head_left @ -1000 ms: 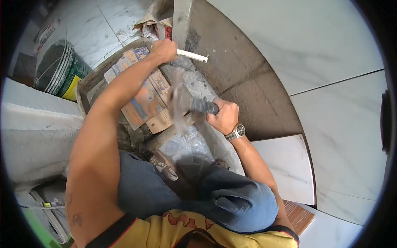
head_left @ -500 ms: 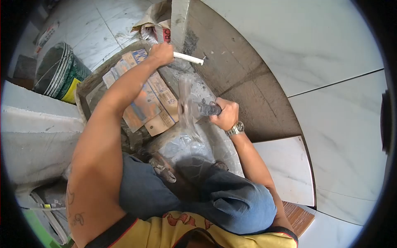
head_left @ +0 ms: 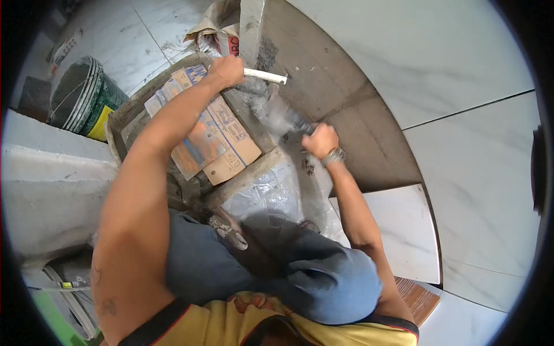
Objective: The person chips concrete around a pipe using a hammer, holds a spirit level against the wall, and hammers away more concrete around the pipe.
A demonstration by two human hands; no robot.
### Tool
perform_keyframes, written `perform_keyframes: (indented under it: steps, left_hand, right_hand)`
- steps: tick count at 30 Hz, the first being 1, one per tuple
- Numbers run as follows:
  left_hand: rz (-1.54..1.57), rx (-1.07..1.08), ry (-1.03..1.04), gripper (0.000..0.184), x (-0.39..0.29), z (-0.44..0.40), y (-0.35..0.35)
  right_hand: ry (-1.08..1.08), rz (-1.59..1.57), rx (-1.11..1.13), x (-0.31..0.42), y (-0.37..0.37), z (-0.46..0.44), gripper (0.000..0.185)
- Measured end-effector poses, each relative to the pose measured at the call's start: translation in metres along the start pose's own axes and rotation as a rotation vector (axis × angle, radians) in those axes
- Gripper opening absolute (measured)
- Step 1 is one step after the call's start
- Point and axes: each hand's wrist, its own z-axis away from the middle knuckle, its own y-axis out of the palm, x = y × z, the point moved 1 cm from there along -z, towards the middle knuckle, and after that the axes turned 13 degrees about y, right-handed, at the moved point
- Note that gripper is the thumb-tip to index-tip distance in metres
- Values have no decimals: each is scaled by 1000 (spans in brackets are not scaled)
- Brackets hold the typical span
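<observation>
My left hand [head_left: 227,72] is closed around a narrow white strip [head_left: 265,75], which sticks out to the right over the rough grey step. In my right hand [head_left: 322,142] is the dark, wrapped handle [head_left: 300,122] of a hammer. The hammer's head [head_left: 277,106] is smeared by motion and lies just below the strip; whether they touch I cannot tell. Flattened cardboard [head_left: 228,138] lies below and left of my left hand. Plastic-like sheeting [head_left: 271,190] covers the surface nearer my knees.
A green bucket [head_left: 98,95] stands at the left. A torn paper sack [head_left: 216,34] leans by a grey post [head_left: 251,29]. Large marbled tiles [head_left: 467,161] follow the curved edge at right. A cut white tile [head_left: 398,230] and a brown wood-look piece [head_left: 416,300] lie at lower right.
My right hand has moved slightly up and right, and the hammer's head has swung up toward the white strip. My left hand stays nearly in place on the strip.
</observation>
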Motion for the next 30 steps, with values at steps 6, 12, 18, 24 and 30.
perform_keyframes:
  steps: [6, 12, 18, 24, 30]
  left_hand:
    - [-39, -5, -11, 28, 0, -2, -13]
    - [-27, 3, -14, 28, -4, 2, -9]
    - [-53, 60, -57, 28, -6, -1, -21]
    - [-38, 84, -77, 30, -11, 0, -17]
    - [-46, 16, -51, 28, -4, -2, -16]
  right_hand:
    - [-353, -347, -70, 52, -40, 61, 22]
    - [56, -228, -23, 4, 3, 5, 27]
    - [-249, -446, -94, 25, -30, 43, 25]
    - [82, -171, 29, -5, 9, -14, 30]
    - [-206, -430, -73, 25, -16, 40, 26]
